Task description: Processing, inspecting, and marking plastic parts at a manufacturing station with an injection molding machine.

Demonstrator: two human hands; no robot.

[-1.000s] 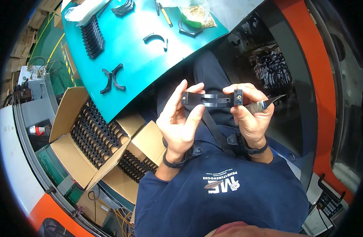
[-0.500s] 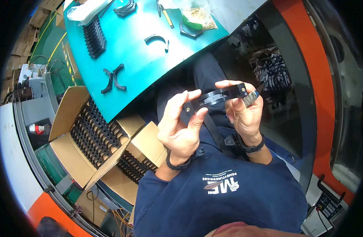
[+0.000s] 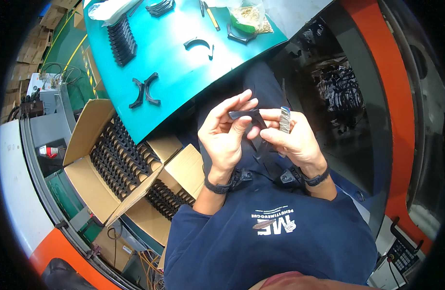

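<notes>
Between my two hands is a black curved plastic bracket [image 3: 249, 115], turned so its arc is seen partly end-on. My left hand [image 3: 223, 137] pinches one end of it between thumb and fingers. The fingers of my right hand [image 3: 300, 140] grip its other side. A small knife with a grey tape-wrapped handle [image 3: 285, 120] is tucked in the right hand too; its blade is hard to make out. On the green table [image 3: 179, 87] lie a single curved bracket [image 3: 198, 42] and two more brackets set back to back [image 3: 145, 90].
A row of stacked brackets [image 3: 122, 41], a yellow-handled tool [image 3: 212, 19] and a bag of small brass-coloured parts [image 3: 249, 18] are on the table. Left of me, an open cardboard box [image 3: 99, 186] holds many brackets. An orange machine frame [image 3: 401, 121] rises at right.
The bracket has been turned from broadside to more end-on, and my hands have come closer together. The knife in my right hand has swung more upright.
</notes>
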